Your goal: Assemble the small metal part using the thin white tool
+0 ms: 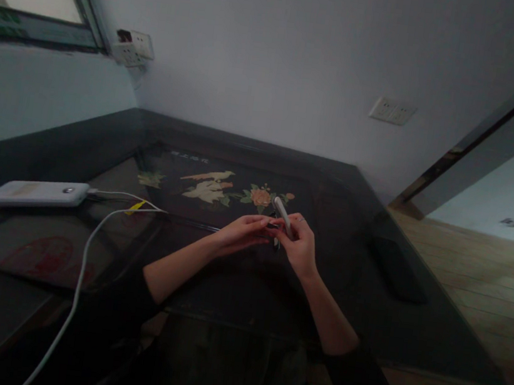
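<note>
The right hand (pixel 300 243) gripped a small white pen-like stick (pixel 282 215) above the dark bench (pixel 378 309), its top poking up past the fingers. The left hand (pixel 244 234) closed its fingertips on the stick's lower end. It looked light, stiff and smooth, best pinched mid-shaft. A white power bank (pixel 36 192) lay well apart.

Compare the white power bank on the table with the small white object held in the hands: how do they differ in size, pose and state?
The power bank is larger and slab-shaped; the small white object is slim and short. The power bank lies flat on the dark table, while the object is tilted, gripped by the right hand with the left hand at its lower end. A white cable enters the power bank; none shows on the object. Both are white.
</note>
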`<state>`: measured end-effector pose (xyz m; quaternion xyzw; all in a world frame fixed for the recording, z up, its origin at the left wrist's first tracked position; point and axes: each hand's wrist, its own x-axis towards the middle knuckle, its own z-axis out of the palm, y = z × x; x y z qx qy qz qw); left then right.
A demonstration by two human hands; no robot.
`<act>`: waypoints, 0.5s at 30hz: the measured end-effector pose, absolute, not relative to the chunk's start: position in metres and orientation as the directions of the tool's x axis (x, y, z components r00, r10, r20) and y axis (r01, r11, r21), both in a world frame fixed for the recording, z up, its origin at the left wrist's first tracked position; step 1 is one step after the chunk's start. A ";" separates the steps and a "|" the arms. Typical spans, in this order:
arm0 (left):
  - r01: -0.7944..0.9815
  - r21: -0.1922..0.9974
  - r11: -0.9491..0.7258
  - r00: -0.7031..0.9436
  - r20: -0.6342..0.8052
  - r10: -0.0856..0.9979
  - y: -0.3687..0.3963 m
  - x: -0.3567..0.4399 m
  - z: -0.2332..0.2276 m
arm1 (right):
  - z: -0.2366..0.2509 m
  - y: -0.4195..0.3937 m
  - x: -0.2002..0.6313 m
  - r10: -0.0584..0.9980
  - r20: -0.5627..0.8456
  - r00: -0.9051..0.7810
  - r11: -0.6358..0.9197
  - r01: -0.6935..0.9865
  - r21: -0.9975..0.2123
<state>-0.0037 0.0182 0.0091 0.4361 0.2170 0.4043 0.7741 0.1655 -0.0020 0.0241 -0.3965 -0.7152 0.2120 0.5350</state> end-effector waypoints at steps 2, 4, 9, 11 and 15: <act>-0.428 0.852 0.302 0.580 0.003 0.815 0.018 -0.004 0.010 | 0.023 -0.001 0.166 0.787 0.606 -0.117 0.605 0.338 -0.721; -0.416 0.857 0.304 0.579 -0.008 0.815 0.017 -0.004 0.011 | 0.022 0.000 0.167 0.779 0.615 -0.121 0.615 0.336 -0.713; -0.407 0.868 0.284 0.574 0.002 0.819 0.017 -0.006 0.012 | 0.022 0.000 0.168 0.781 0.613 -0.120 0.611 0.352 -0.709; -0.403 0.872 0.279 0.581 0.008 0.814 0.017 -0.006 0.012 | 0.023 -0.001 0.168 0.789 0.602 -0.119 0.600 0.360 -0.715; -0.407 0.872 0.271 0.586 0.022 0.810 0.018 -0.007 0.011 | 0.025 -0.002 0.167 0.796 0.595 -0.114 0.589 0.372 -0.717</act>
